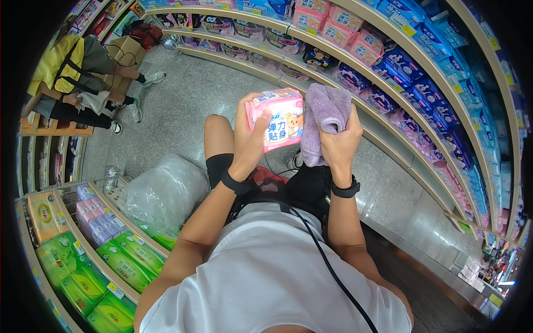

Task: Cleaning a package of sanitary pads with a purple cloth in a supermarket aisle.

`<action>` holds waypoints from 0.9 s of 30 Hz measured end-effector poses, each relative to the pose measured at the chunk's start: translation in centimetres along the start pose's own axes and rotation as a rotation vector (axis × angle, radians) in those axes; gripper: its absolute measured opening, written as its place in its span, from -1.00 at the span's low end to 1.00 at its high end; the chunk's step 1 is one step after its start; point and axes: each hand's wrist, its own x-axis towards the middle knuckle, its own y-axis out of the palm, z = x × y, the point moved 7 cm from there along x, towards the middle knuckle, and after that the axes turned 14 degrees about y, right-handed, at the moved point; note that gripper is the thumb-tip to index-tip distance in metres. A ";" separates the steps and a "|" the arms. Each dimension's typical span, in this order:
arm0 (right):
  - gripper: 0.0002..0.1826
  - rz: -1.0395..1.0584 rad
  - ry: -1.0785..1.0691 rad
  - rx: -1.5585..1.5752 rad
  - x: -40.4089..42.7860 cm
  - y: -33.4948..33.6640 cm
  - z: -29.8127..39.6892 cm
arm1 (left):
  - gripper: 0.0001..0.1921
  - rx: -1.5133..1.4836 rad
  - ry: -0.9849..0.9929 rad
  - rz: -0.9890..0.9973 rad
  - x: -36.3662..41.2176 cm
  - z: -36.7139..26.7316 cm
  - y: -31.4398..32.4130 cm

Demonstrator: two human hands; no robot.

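Observation:
A pink soft pack [280, 120] with a cartoon bear and printed writing is gripped in my left hand [250, 135], thumb across its front. My right hand [343, 139] clutches a folded purple towelling cloth [327, 108]. Cloth and pack are side by side in front of me, close together at the pack's right edge. Similar pink packs [339, 33] stand on the shelf ahead. Both wrists wear black bands.
Curved-looking shelves [391, 79] of packaged goods run ahead and to the right. Tissue packs [87, 283] fill a shelf at left, beside a large clear plastic bag [162, 195]. At far left another person [79, 75] holds a white cloth near a cardboard box [125, 50].

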 end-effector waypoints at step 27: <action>-0.48 0.110 0.109 0.181 0.0 -0.2 -1.3 | -0.18 -0.513 -0.343 0.223 -1.9 -0.3 -0.9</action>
